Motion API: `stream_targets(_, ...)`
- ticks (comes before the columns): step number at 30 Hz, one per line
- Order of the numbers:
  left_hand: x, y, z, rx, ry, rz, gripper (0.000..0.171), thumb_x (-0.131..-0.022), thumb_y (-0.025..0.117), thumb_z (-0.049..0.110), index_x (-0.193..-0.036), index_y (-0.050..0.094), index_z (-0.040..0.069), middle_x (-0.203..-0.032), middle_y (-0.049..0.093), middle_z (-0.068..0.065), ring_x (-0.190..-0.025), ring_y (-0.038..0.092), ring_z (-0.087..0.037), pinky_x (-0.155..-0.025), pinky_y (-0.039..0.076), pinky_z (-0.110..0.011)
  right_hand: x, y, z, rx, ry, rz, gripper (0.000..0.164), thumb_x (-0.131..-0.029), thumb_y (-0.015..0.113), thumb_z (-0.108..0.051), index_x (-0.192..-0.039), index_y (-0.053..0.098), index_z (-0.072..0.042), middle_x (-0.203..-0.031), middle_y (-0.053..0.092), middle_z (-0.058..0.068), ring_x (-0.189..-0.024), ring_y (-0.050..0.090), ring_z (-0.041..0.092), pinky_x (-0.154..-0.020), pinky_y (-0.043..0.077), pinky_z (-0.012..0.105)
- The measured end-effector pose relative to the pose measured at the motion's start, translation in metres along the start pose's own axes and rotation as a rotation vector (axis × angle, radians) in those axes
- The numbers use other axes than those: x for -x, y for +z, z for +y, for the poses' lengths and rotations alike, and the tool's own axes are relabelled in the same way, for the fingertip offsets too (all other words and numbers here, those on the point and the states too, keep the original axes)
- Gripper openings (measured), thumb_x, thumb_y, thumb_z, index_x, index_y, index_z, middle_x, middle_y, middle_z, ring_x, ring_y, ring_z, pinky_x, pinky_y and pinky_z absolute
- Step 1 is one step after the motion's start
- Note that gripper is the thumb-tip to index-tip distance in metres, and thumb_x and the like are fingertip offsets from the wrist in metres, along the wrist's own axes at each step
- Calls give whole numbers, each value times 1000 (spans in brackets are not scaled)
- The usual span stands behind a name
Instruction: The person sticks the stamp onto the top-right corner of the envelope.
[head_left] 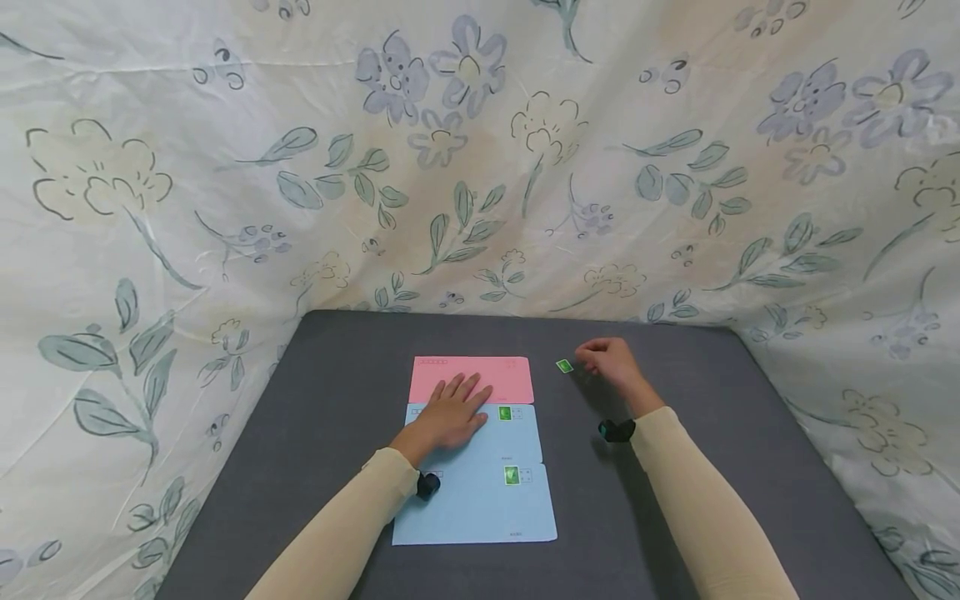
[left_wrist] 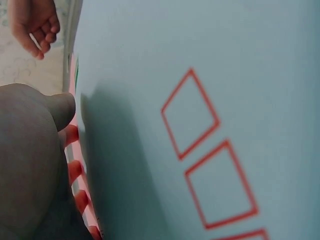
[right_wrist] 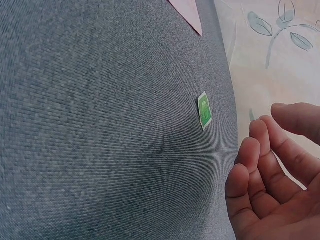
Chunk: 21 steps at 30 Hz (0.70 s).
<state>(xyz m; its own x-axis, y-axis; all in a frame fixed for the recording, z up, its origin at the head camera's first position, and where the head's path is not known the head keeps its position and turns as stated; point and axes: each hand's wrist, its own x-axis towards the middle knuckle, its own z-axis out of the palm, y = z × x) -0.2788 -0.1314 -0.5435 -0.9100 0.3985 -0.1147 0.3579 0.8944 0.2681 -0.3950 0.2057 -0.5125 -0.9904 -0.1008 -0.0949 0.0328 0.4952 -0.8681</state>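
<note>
With fingers spread, my left hand [head_left: 448, 414] lies flat across a pink envelope [head_left: 513, 379] and the upper blue envelope [head_left: 517, 442]. A lower blue envelope [head_left: 480, 517] lies nearest me. Each blue envelope bears a green stamp, the upper stamp [head_left: 505, 412] and the lower stamp [head_left: 512, 475] both towards the right end. To the right of the pink envelope, a loose green stamp [right_wrist: 205, 111] with a white border lies on the dark cloth. Just right of it my right hand [head_left: 609, 360] hovers with loosely bent fingers; the right wrist view shows nothing between thumb and fingertips.
A dark grey cloth-covered table [head_left: 337, 375] spreads under everything. Behind it and along both sides hangs a white floral curtain [head_left: 480, 208]. A dark wrist camera [head_left: 617, 431] sits at my right cuff, another camera [head_left: 427, 486] at my left.
</note>
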Motion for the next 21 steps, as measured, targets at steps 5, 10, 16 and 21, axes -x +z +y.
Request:
stream_targets(5,-2,3,-2,8,-5,-7,64,-115,47,44,-173,32,23,-181,17,-8,-166,9,-37,-131,5,-61,0,1,0,4,5,0,28,-108,69,-16,-122,74,7,-110,74,16,-95,68,32,-82,59,41)
stream_targets(10,-2,4,-2,7,-9,-9,64,-115,47,44,-173,31,22,-181,15,-8,-166,8,-37,-131,4,-60,-1,2,1,9,9,6,27,-108,69,-17,-121,75,6,-109,75,15,-94,69,31,-82,58,41)
stream_targets(16,-2,6,-2,-3,-12,-9,64,-115,45,45,-174,30,23,-182,14,-7,-166,6,-35,-131,3,-59,-4,2,2,5,25,-2,27,-108,70,-17,-121,75,6,-108,75,13,-92,69,28,-81,58,39)
stream_targets(21,-2,6,-2,5,-10,-1,64,-115,46,44,-173,31,22,-181,15,-8,-166,7,-36,-131,4,-59,-5,2,2,10,16,-10,27,-108,69,-17,-121,75,6,-107,75,12,-91,69,27,-81,59,38)
